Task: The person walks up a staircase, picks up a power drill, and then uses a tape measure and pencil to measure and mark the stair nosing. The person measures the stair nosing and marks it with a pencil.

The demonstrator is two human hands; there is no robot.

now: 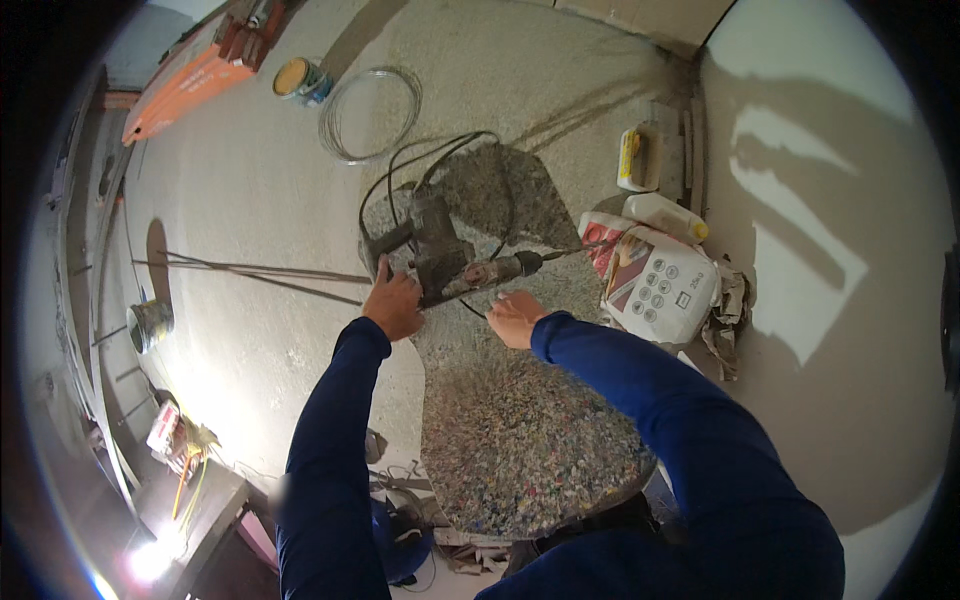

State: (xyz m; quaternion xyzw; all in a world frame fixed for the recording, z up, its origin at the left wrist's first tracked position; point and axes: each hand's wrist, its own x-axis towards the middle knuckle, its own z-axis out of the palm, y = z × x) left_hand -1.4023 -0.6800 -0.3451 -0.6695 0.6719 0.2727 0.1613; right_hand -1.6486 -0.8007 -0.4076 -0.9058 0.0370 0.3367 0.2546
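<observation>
A dark, dusty rotary hammer drill [437, 245] lies on its side on a speckled foam mat, its drill bit [566, 252] pointing right. My left hand [395, 303] is at the drill's rear, fingers closed against the lower edge of its handle side, with the index finger stretched along it. Just below the drill's front part is my right hand [516, 320], fingers curled in. What it pinches, if anything, is hidden; a short dark cord piece ends beside it. The black power cable [455, 137] loops behind the drill.
The speckled mat [530, 450] reaches toward me. A white jerrycan [665, 285], bottle [665, 215] and cut container [640, 158] stand by the right wall. Beyond are a wire coil [370, 115] and bucket [298, 80]. Thin rods [265, 271] lie left; a bright lamp [152, 560] shines lower left.
</observation>
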